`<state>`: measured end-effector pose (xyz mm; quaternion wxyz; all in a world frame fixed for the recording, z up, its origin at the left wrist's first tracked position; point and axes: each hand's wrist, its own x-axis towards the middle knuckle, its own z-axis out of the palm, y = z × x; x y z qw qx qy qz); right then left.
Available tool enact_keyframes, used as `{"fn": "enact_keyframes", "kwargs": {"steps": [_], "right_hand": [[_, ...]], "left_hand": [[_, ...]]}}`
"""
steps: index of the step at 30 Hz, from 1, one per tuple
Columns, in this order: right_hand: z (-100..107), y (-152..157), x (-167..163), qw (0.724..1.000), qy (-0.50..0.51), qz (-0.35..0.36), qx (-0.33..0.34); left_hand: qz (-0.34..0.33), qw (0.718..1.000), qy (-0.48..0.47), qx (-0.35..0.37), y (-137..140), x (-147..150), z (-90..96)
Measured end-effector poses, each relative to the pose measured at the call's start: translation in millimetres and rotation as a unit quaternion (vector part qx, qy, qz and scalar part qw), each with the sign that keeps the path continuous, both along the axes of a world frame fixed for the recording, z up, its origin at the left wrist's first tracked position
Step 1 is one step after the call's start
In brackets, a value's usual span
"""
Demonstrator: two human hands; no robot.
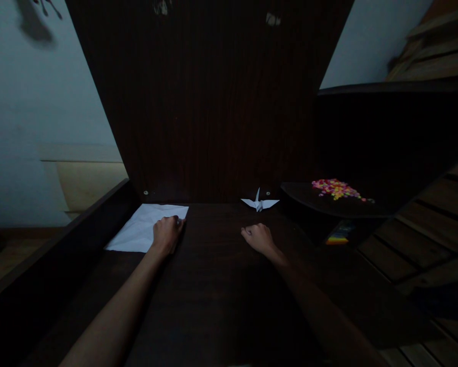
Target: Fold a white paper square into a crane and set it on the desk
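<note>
My left hand (166, 233) is curled into a fist and rests over the right part of a creased white sheet of paper (135, 229), which lies flat on the dark desk. Its fingers show nothing held. My right hand (258, 237), also closed in a fist with nothing visible in it, sits on the bare desktop (209, 255). Just beyond that hand stands a folded white paper crane (259, 205), wings spread and apart from my fingers, close to the back panel.
A dark upright panel (213, 112) closes off the back. On the left runs a raised side board (60, 250). A rounded shelf (301, 196) at the right bears a heap of small colourful pieces (335, 188). Wooden slats (423, 229) lie farther right.
</note>
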<state>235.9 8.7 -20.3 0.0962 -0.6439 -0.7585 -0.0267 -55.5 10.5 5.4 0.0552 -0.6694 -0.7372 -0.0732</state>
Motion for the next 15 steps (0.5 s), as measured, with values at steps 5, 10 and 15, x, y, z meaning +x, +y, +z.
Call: {"fn": "enact_keyframes", "kwargs": {"steps": [5,10,15], "right_hand": [[-1.1,1.7,2.2,1.000,0.010,0.013,-0.002],[-3.5,1.9,2.3,1.000,0.012,0.023,0.001],[-4.1,1.4,2.3,0.999,0.022,0.030,0.005]], "left_hand": [[-0.012,1.000,0.009,-0.006,1.0,-1.7,0.3],[-0.070,0.996,0.038,-0.037,3.1,-1.4,-1.0],[-0.077,0.995,0.043,-0.045,5.0,1.3,-4.2]]}}
